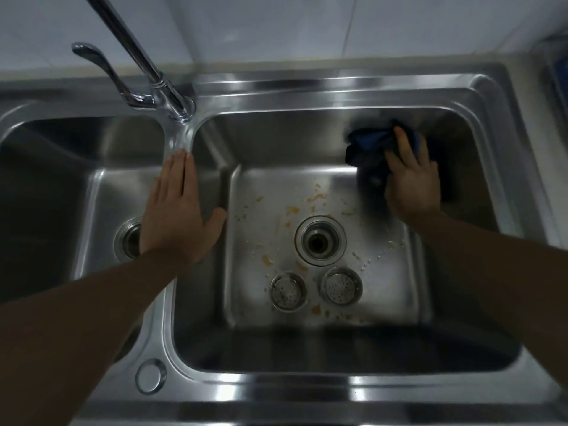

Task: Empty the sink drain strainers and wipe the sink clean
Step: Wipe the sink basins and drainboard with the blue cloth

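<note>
double stainless sink [307, 93] seen from above. the left hand [175, 207] is laid flat and open, fingers straight and together, on the divider [181, 139] between the two bowls, thumb sticking out toward the right bowl [276, 139]. the right hand [412, 179] is down in the far right corner of that bowl, gripping a bunched-up dark blue cloth [368, 146] and pressing it against the steel where the back wall meets the floor.

both strainers are out of their drains and sitting side by side on the right bowl's floor, toward the front: the left strainer [287, 291] and the right strainer [340, 285], near each other but not touching. just behind them is the open drain [319, 240]. the floor around it has orange-yellow smears [316, 196] and little droplets scattered about.

the left bowl [76, 179] is darker, its drain [129, 241] half hidden behind the left wrist. the faucet [135, 47] and its lever [98, 63] stand at the back by the divider, and there's a round cap [150, 376] on the front rim.
</note>
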Motion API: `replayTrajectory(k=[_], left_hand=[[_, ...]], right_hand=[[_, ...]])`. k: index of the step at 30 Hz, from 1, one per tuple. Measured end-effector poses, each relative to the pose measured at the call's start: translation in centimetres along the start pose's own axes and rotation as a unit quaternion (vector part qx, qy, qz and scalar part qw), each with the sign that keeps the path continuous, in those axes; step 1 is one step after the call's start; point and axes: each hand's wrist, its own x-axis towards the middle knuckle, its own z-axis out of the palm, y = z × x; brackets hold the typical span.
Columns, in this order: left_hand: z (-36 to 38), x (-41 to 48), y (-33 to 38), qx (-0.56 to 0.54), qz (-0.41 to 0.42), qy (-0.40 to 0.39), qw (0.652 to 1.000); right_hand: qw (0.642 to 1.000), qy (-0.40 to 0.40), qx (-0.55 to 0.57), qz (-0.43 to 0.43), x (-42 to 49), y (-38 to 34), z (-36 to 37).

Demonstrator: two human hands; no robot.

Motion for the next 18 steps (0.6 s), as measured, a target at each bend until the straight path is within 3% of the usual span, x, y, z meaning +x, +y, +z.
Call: replayTrajectory(k=[2, 5, 9, 12, 15, 17, 18], left_hand=[[0.0, 0.0, 0.1, 0.000, 0.001, 0.004, 1.000], [0.1, 0.1, 0.0, 0.005, 0.000, 0.007, 1.000], [0.4, 0.1, -0.2, 0.006, -0.002, 0.008, 1.000], [0.4, 0.1, -0.2, 0.000, 0.001, 0.011, 1.000], [0.3, 0.1, -0.3, -0.015, 0.002, 0.013, 1.000], [0.2, 0.1, -0.3, -0.029, 0.003, 0.014, 0.999], [0.2, 0.1, -0.3, -0.038, 0.004, 0.015, 0.999]], right_hand=[[0.993, -0.022, 0.051, 0.102, -1.2, -0.4, 1.9], [0.966, -0.122, 0.071, 0.218, -1.5, -0.7, 4.4], [0.967, -0.139, 0.030, 0.213, 0.1, -4.6, 5.9], [0.978, -0.106, 0.083, 0.162, -0.1, -10.7, 6.4], [0.987, -0.099, 0.125, -0.022, -1.5, -15.8, 6.9], [0.972, -0.100, 0.142, -0.159, -1.3, -16.3, 7.6], [0.970, -0.093, 0.133, -0.182, -0.6, -16.0, 7.9]])
